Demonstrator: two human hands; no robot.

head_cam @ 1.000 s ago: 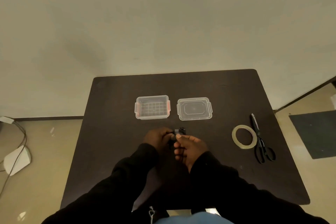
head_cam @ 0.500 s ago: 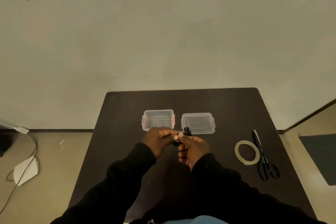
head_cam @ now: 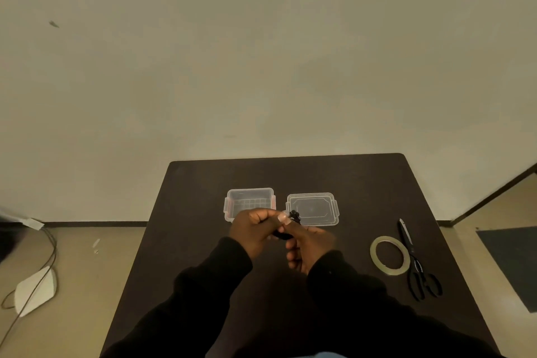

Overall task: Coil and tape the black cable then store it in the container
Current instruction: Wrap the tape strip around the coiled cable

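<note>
A small bundle of black cable [head_cam: 294, 217] is pinched between both hands above the dark table [head_cam: 363, 183]. My left hand [head_cam: 255, 231] grips it from the left with closed fingers. My right hand [head_cam: 308, 247] holds it from the right, thumb on top. Most of the cable is hidden by the fingers. Just behind the hands stands the clear open container [head_cam: 250, 200], with nothing in it. Its clear lid [head_cam: 313, 208] lies flat to the right of it.
A roll of clear tape [head_cam: 389, 254] lies on the table's right side, with black scissors [head_cam: 415, 264] beside it. A wall rises right behind the table. On the floor at the left lie a white object [head_cam: 35, 291] and a cord.
The view has tilted up, so the table sits lower in frame. Both hands have risen slightly toward the container and lid, still holding the cable bundle.
</note>
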